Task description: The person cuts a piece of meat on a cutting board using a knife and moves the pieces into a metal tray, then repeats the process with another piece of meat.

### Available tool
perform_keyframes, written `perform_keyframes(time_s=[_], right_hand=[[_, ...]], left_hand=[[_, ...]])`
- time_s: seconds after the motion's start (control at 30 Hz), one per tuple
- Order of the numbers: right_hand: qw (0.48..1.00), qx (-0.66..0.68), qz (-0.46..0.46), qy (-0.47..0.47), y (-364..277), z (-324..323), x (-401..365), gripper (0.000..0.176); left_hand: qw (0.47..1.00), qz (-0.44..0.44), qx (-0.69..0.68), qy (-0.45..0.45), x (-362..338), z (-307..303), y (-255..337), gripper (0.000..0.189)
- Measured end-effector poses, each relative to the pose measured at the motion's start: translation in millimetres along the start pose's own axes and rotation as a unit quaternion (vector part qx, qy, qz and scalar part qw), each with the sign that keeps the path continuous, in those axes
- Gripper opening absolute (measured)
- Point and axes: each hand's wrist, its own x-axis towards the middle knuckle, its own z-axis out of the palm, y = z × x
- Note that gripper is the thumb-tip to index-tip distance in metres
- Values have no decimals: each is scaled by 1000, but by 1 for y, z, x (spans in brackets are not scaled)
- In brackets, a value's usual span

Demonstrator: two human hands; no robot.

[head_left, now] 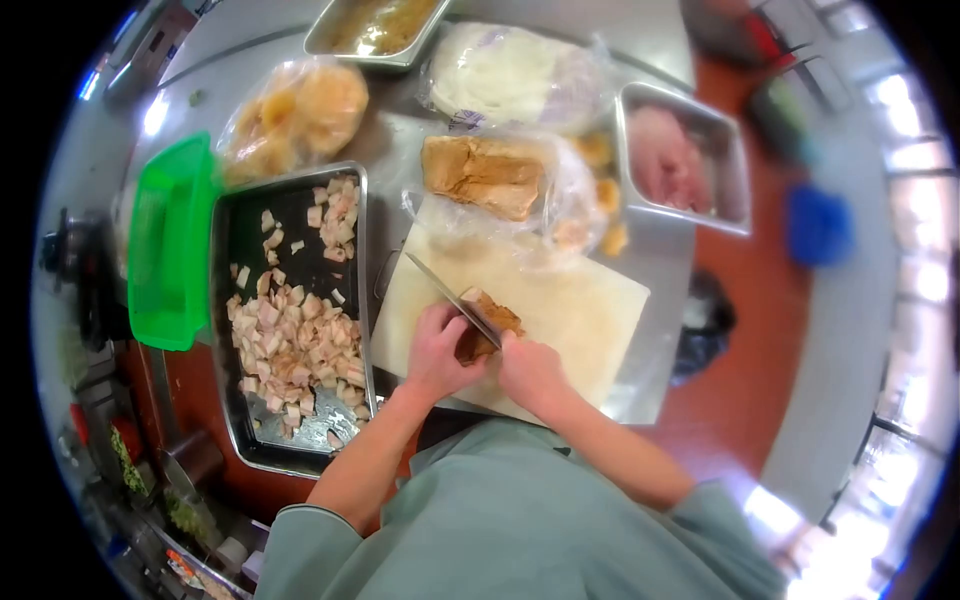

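Pins brown meat block (pixel 492 322) on near part of cream rectangular cutting board (pixel 585 300) with left hand (pixel 435 350) fingers pressed together, against sliding; wraps right hand (pixel 530 372) fingers around long steel knife (pixel 450 290), blade across block.

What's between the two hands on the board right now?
Head view: a brown chunk of meat, knife on it, between left hand and right hand.

Steel table (pixel 660 275) gleams, red-brown floor (pixel 760 350) beyond it, bright glare, perhaps windows (pixel 905 150), at the right edge.
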Motion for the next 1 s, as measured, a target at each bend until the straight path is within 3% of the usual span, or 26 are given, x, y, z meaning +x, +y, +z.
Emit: perform_keyframes(time_s=[0.33, 0.47, 0.63, 0.83, 1.0], right_hand=[[998, 9, 51, -40, 58, -8, -84, 16], [998, 43, 31, 22, 40, -16, -89, 15], [998, 42, -6, 39, -9, -44, -86, 13], [999, -27, 9, -40, -21, -44, -82, 13], [999, -12, 1, -46, -26, -44, -69, 12]], left_hand=[[998, -29, -30, 38, -20, -22, 13, 54], [992, -85, 4, 90, -35, -38, 13, 54], [997, -37, 13, 67, -31, -39, 9, 51], [999, -14, 1, 33, -19, -30, 13, 46], [1000, -17, -1, 22, -17, -26, 11, 48]])
